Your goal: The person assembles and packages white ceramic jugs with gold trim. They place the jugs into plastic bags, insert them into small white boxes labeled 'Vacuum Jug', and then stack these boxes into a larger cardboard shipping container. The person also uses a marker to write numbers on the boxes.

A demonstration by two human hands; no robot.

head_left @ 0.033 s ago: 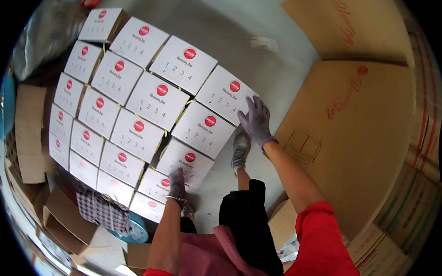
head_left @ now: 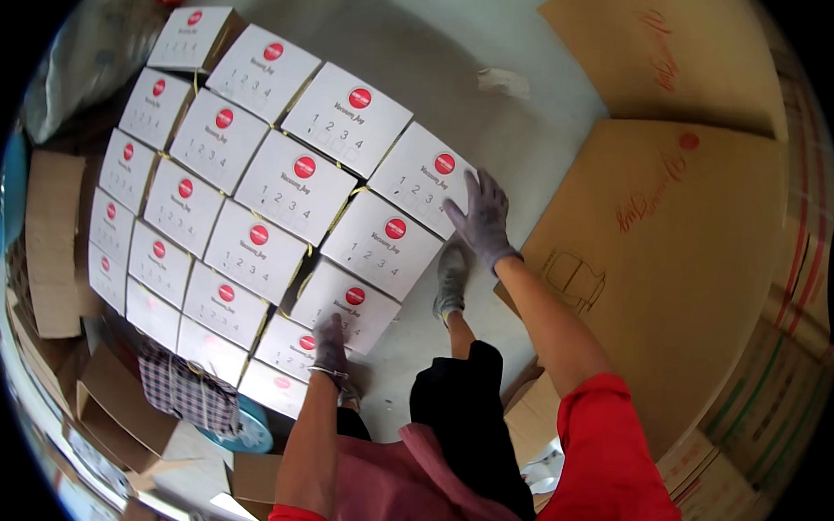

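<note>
Tightly set rows of white boxes [head_left: 305,185], each with a red round mark, fill the left and middle of the view. Thin yellow strapping [head_left: 350,201] runs in the gaps between them. My right hand [head_left: 481,219], in a grey glove, rests against the right edge of the far-right box [head_left: 418,176], its fingers spread. My left hand [head_left: 331,348], also gloved, lies at the near edge of a closer box [head_left: 347,299] with its fingers stretched out onto the top. Its fingers on the side are hidden.
A large brown carton [head_left: 674,260] stands at my right. Open cardboard boxes [head_left: 123,402] and a checked cloth bundle [head_left: 188,386] lie at the lower left, beside a blue round item [head_left: 246,429]. Clear plastic wrapping [head_left: 93,70] is at the far left. My shoe [head_left: 450,280] stands by the boxes.
The view has shifted slightly. My right hand sits a little higher at the same box's edge, and my left hand stays on its box.
</note>
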